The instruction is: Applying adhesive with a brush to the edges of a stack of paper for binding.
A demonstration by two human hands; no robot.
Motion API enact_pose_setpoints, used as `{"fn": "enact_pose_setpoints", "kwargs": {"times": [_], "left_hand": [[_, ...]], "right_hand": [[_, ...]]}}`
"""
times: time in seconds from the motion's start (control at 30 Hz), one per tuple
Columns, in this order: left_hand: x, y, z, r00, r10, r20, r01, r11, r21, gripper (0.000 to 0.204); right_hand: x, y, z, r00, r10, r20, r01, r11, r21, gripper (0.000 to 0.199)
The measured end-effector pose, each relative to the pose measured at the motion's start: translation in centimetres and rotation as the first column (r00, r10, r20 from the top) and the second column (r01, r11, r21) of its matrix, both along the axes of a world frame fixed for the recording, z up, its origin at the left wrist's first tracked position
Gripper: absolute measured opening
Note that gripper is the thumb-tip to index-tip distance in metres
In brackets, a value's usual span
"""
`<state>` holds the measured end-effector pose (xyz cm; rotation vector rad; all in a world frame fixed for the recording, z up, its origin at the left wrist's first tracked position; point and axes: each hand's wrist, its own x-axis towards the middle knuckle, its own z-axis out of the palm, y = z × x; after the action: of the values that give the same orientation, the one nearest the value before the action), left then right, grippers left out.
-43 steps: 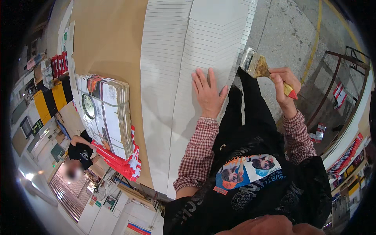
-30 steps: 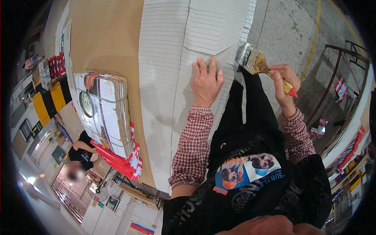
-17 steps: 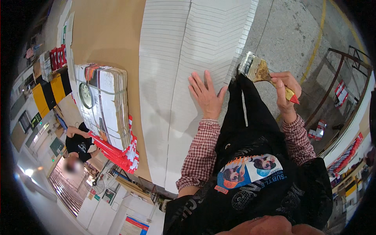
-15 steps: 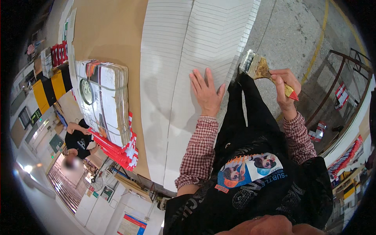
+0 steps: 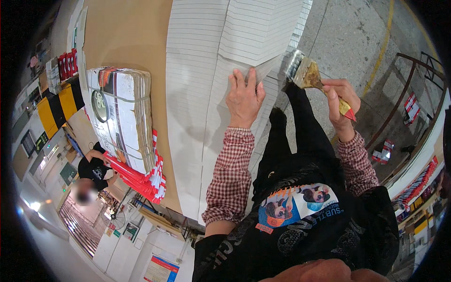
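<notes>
Overlapping white sheets (image 5: pixel 192 113) with rows of thin parallel edges are fanned over the brown table. My left hand (image 5: pixel 244 98) lies on them, holding nothing, its slightly bent fingers pressed on the paper just below the edge of one sheet (image 5: pixel 258 42). My right hand (image 5: pixel 342 101) grips a wide paintbrush (image 5: pixel 312 75) with a yellow, stained handle and red end. Its bristles (image 5: pixel 294 63) are by the right edge of the sheets. Whether they touch the paper, I cannot tell.
Left on the brown tabletop (image 5: pixel 127 37) stands a strapped bundle of printed cardboard (image 5: pixel 122 113), with red-and-white pieces (image 5: pixel 145 185) beside it. A person in black (image 5: pixel 94 169) handles those pieces. A metal frame (image 5: pixel 394 110) stands at right on the concrete floor (image 5: pixel 347 42).
My left hand has drawn slightly back and left, its fingers now more bent. A sheet edge now shows lifted or shifted above its fingertips. The brush has moved slightly away from me.
</notes>
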<state>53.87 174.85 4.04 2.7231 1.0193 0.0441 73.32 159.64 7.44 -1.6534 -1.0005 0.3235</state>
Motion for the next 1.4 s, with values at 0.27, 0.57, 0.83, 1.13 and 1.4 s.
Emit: {"fn": "enact_pose_setpoints", "kwargs": {"times": [0.27, 0.57, 0.83, 1.13, 1.4], "left_hand": [[-0.7, -2.2, -1.2, 0.993, 0.089, 0.072, -0.090, 0.996, 0.024, 0.054], [-4.4, -5.3, -1.4, 0.991, 0.131, -0.027, -0.127, 0.985, 0.117, 0.064], [-4.6, -3.1, -0.8, 0.999, 0.037, -0.007, -0.037, 0.998, 0.049, 0.045], [-4.8, -3.4, -1.2, 0.998, 0.049, -0.024, -0.048, 0.997, 0.054, 0.045], [-8.2, -8.4, -1.7, 0.959, 0.234, -0.160, -0.243, 0.969, -0.040, 0.083]], "right_hand": [[-2.9, -1.4, 0.4, 1.000, -0.003, -0.029, 0.001, 0.998, -0.070, 0.013], [-3.4, -2.4, 0.4, 0.999, -0.034, 0.013, 0.034, 0.999, -0.023, 0.011], [-5.0, -1.7, -0.1, 1.000, 0.011, -0.005, -0.011, 1.000, -0.028, 0.010], [-6.4, -2.7, -0.3, 0.999, -0.006, -0.052, 0.003, 0.999, -0.054, 0.013], [-7.4, -7.3, 0.5, 0.836, -0.023, -0.548, 0.071, 0.995, 0.066, 0.018]]}}
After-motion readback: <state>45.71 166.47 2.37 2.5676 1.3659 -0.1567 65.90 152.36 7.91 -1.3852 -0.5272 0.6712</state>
